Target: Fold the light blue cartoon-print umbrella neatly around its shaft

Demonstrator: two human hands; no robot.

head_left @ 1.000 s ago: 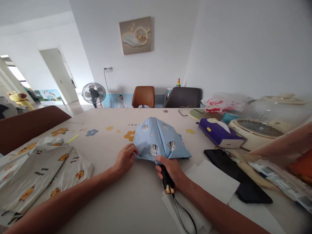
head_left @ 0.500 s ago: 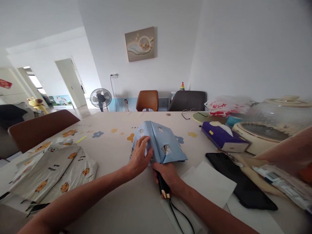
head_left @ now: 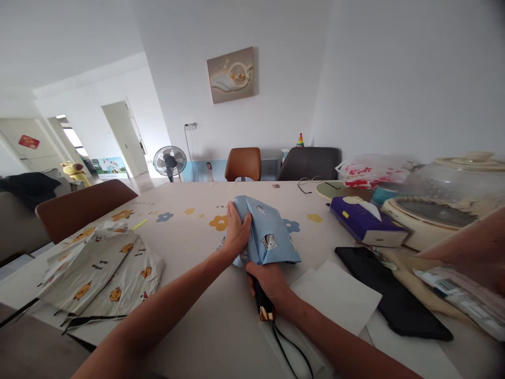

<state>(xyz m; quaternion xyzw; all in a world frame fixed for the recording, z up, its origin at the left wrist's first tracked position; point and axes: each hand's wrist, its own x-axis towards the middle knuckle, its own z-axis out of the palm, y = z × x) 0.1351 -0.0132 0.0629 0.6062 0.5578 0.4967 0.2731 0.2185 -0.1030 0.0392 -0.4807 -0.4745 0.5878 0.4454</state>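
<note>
Left hand (head_left: 238,234) lies farther up the blue umbrella canopy (head_left: 274,226) than before, fingers straight, thumb apart; right hand (head_left: 273,287) clamps the black handle (head_left: 261,301), over the table (head_left: 201,321); smoothing appears under way, seemingly calling next for a steady handle

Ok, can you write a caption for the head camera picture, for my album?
Right hand gripping the black handle, left hand against the blue umbrella.
</note>
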